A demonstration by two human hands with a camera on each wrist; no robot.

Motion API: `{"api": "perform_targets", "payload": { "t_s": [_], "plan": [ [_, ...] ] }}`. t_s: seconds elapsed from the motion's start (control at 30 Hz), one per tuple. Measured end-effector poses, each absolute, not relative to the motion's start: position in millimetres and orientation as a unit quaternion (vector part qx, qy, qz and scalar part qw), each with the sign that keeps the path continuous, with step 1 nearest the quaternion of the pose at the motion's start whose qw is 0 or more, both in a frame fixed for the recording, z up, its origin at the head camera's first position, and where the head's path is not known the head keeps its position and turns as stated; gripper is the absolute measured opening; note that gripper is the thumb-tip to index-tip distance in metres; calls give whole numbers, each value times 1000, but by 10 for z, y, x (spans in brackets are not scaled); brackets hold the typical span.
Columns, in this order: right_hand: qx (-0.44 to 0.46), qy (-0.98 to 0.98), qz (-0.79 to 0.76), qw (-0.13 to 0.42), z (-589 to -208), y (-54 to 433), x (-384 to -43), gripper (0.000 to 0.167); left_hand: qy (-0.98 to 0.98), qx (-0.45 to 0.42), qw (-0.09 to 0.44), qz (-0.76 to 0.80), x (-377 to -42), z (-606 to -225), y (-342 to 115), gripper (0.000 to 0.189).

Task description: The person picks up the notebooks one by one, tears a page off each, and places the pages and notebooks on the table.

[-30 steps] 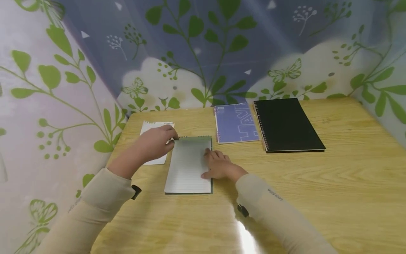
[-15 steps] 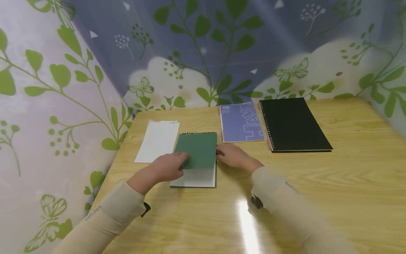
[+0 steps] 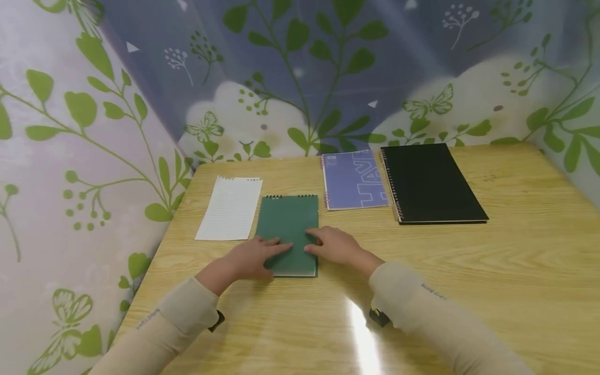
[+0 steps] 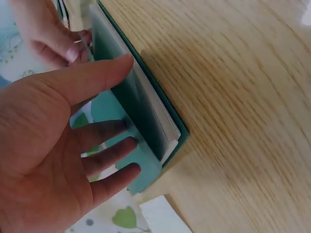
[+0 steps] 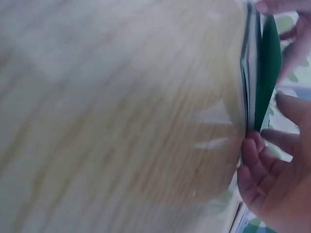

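A green spiral notebook (image 3: 289,219) lies on the table, its coil at the far end. The front cover is down over most of the pages, though the left wrist view shows a gap between the cover (image 4: 109,109) and the white pages (image 4: 158,114). My left hand (image 3: 253,256) rests on the cover's near left part with its fingers spread and straight. At the right edge, my right hand (image 3: 338,245) touches the cover with fingertips and thumb; its other fingers (image 5: 252,153) lie against the notebook's side. Left of the notebook lies a torn-out lined sheet (image 3: 229,209).
Behind and to the right lies a purple spiral notebook (image 3: 352,179), with a large black spiral notebook (image 3: 433,182) beside it. All sit on a wood-grain table (image 3: 459,291). A leaf-patterned wall (image 3: 290,78) rises along the table's back and left sides.
The notebook was open to a lined page; my left hand has brought the green cover over toward me and down onto it. My right hand has stayed near the right edge.
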State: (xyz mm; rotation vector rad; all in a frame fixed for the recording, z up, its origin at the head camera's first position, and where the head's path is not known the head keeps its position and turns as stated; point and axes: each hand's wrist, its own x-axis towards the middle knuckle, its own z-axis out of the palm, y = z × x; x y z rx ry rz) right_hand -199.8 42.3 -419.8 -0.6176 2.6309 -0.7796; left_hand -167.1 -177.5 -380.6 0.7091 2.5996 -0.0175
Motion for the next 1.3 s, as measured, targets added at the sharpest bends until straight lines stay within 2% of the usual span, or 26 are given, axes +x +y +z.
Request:
{"api": "perform_targets", "payload": {
  "t_s": [0.13, 0.3, 0.73, 0.83, 0.93, 1.0, 1.13, 1.23, 1.3],
  "plan": [
    [-217, 947, -183, 153, -4202, 350, -1955, 66, 941, 264, 209, -9, -1708, -3872, -1805, 74],
    [-217, 952, -154, 150, -4201, 288, -1955, 70, 942, 253, 219, 7, -1768, -3909, -1836, 74],
    [-185, 945, -212, 169, -4195, 255, -2118, 64, 949, 214, 227, 48, -1998, -3903, -1790, 73],
    [-182, 933, -267, 156, -4258, 359, -2116, 58, 945, 205, 249, 52, -1989, -3907, -1744, 76],
    [-164, 923, -328, 114, -4256, 561, -2137, 51, 944, 202, 252, 73, -1982, -3892, -1673, 77],
    [-129, 928, -343, 72, -4199, 748, -2191, 48, 946, 201, 231, 105, -2005, -3870, -1597, 76],
    [-21, 933, -360, -8, -4045, 1126, -2378, 47, 954, 160, 147, 205, -2109, -3809, -1313, 68],
    [27, 927, -374, -27, -3964, 1323, -2504, 49, 952, 101, 90, 275, -2226, -3805, -1012, 64],
    [36, 925, -379, -13, -3941, 1405, -2559, 53, 944, 66, 76, 313, -2322, -3841, -813, 62]
  ]
}}
